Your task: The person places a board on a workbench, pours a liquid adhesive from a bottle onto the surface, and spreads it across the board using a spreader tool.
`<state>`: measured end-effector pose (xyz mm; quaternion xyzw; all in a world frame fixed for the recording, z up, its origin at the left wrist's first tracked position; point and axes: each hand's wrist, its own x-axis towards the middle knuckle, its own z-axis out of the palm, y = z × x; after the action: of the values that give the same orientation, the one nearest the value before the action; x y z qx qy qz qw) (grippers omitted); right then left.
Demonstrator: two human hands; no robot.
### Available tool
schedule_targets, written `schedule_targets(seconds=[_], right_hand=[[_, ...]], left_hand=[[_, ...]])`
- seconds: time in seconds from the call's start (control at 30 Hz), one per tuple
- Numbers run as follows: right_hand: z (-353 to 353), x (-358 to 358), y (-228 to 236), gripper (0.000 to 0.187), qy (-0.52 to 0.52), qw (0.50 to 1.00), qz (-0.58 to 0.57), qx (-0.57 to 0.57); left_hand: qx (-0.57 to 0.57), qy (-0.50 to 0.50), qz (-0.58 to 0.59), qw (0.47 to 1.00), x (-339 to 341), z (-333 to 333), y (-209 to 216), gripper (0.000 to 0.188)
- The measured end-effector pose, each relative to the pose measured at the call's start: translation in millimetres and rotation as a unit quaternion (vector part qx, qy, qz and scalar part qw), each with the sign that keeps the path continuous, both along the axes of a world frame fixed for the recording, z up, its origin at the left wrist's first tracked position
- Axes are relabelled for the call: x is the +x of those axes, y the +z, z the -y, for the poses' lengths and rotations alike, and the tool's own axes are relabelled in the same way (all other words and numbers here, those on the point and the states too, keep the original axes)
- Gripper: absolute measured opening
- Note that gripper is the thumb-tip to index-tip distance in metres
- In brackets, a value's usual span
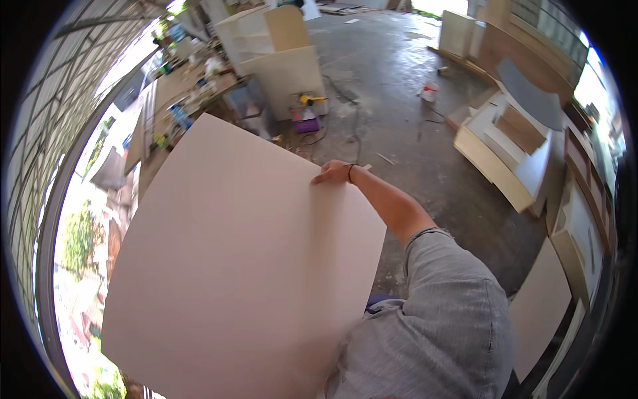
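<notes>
A large, pale, flat board (232, 253) fills the left and middle of the view, tilted and close against my body. My right hand (334, 172) grips its far edge, thumb on the near face and the other fingers going over behind the edge. A dark band circles that wrist, and the bare forearm runs back to a grey sleeve. My left hand is not in view; the board covers the area where it could be.
A cluttered workbench (149, 126) stands at far left, beside pale cabinet pieces (282, 76). A yellow power tool (311, 100) sits above a purple box (306, 122). Cables cross the concrete floor (392, 66) near a white-and-red bucket (429, 92). Unfinished furniture (495, 149) lines the right.
</notes>
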<state>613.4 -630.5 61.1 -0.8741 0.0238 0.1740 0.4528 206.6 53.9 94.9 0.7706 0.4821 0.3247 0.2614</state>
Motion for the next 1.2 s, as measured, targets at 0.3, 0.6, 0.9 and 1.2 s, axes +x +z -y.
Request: schedule_targets(seconds=[0.3,0.6,0.9,1.2], right_hand=[[187.7,-164.5,-3.3,0.056,-0.254,0.964,-0.018,0.08],[338.1,-443.1,-46.5,0.049,-0.493,0.855,0.02,0.157],[408.3,-684.1,-82.8,0.047,-0.694,0.664,0.133,0.245],[346.0,-874.5,-55.2,0.054,-0.853,0.487,0.147,0.117]], left_hand=[[0.042,-0.204,0.002,0.978,140.5,105.0,34.6,0.062],[0.02,-0.444,0.004,0.896,266.8,355.4,48.2,0.064],[-0.012,-0.642,0.002,0.767,308.4,649.7,40.0,0.067],[0.007,-0.814,-0.018,0.58,276.3,982.2,-4.8,0.067]])
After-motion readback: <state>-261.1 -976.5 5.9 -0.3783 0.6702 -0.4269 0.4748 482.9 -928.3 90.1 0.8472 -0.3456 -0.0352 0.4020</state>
